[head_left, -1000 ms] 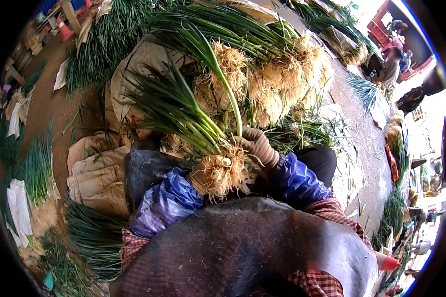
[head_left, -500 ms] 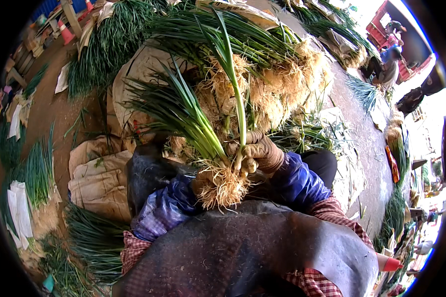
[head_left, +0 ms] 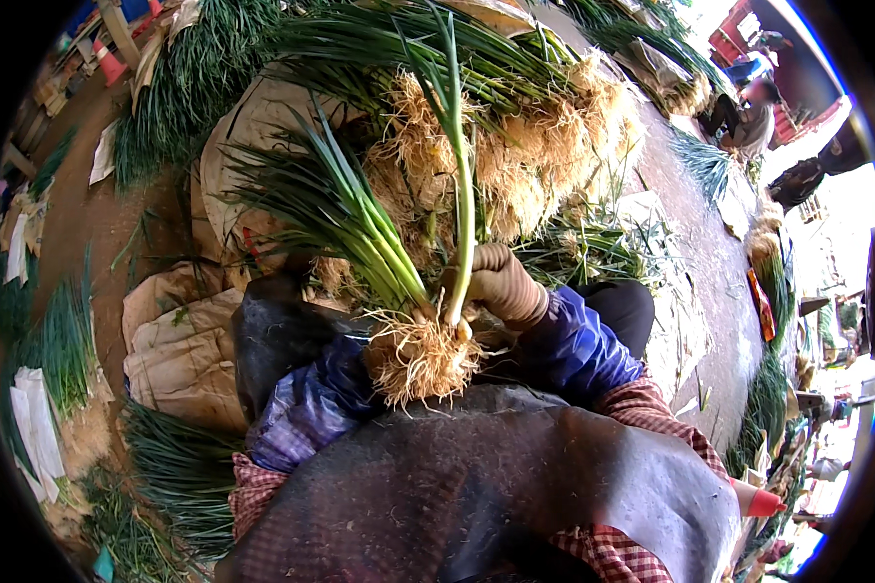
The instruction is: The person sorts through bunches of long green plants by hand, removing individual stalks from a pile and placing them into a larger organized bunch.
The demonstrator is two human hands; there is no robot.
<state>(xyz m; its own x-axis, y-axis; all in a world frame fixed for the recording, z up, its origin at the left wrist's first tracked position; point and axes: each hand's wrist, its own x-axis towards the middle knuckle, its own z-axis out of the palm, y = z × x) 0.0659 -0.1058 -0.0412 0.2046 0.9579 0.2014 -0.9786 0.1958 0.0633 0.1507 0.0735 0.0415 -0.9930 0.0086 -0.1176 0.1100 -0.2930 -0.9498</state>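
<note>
A bunch of green onions stands tilted before me, leaves up and to the left, its pale roots hanging over my apron. My left sleeve runs in behind these roots; the left hand is hidden there, holding the bunch from below. My right hand, in a brown glove, is closed at the base of a single thick green onion. This stalk rises upright against the bunch's right side, its bulb end down among the roots. The right fingertips are partly hidden behind the stalk.
A large heap of green onions with matted roots lies just ahead. Loose trimmed leaves sit right of it. Brown sacking and more green onions lie to my left. A person sits at far right.
The single green onion has come in against the bunch and down into its roots, with my right hand following. The whole view has shifted slightly.
</note>
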